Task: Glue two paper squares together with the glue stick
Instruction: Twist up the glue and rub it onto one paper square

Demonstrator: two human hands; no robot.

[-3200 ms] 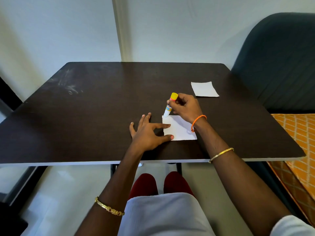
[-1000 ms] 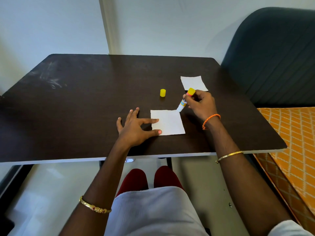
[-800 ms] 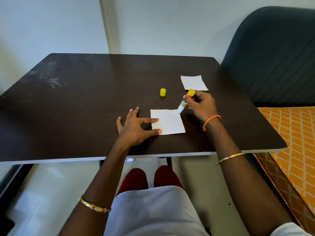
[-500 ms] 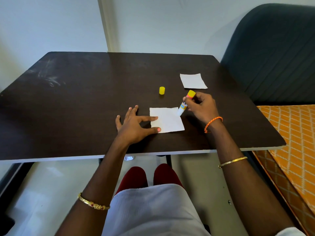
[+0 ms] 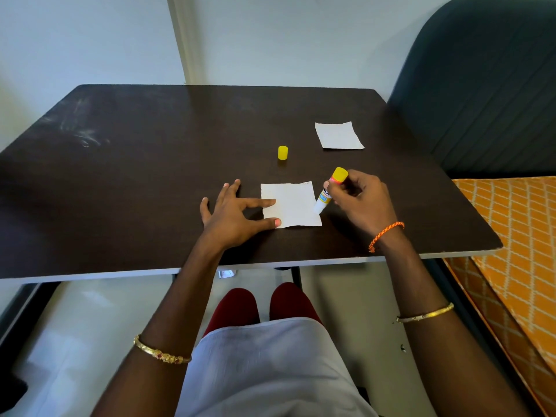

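Compared with the frame half a second earlier, the glue stick has travelled down the right edge of the near paper square, from its far right corner to about the middle of that edge; the left hand and both squares lie as before. Right hand: fingers and thumb curled round the upper barrel of the glue stick, which tilts with its yellow end up and away and its white tip down, touching the paper at its right edge. Left hand: spread flat on the dark worktop, fingers straight, with forefinger and thumb tip pressing on the left margin of the near square and nothing gripped. Yellow cap: standing upright on the worktop, beyond the near square and apart from it. Second paper square: lying flat farther back and to the right, well apart from the first. An orange cord bracelet circles the right wrist; gold bangles sit on both forearms. A dark chair back stands beyond the worktop's right side.
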